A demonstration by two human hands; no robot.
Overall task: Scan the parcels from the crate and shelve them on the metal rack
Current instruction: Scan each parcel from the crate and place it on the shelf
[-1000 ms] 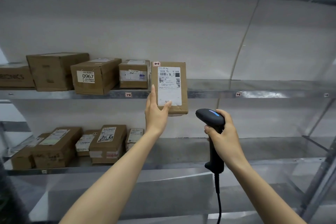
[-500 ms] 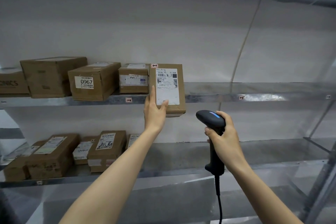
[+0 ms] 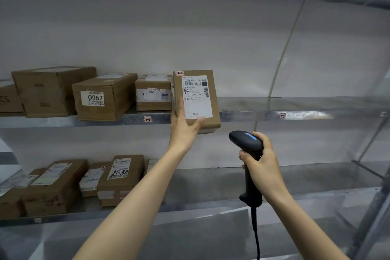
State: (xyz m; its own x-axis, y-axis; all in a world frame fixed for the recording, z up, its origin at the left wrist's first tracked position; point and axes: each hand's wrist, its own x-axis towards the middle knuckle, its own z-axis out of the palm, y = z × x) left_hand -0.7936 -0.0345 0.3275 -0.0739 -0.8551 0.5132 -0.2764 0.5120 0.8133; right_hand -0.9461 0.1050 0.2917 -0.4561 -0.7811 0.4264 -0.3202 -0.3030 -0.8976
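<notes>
The brown cardboard parcel with a white label [image 3: 197,99], gripped in the left hand [image 3: 182,126], has been raised slightly against the grey metal shelf edge [image 3: 242,116]. The black handheld scanner [image 3: 245,141] in the right hand [image 3: 264,167] is thereby left a little lower beside it.

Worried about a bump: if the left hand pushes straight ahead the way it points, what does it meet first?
Probably the middle shelf's front lip: the left hand and the base of its parcel sit level with it. Depth is unclear.
</notes>
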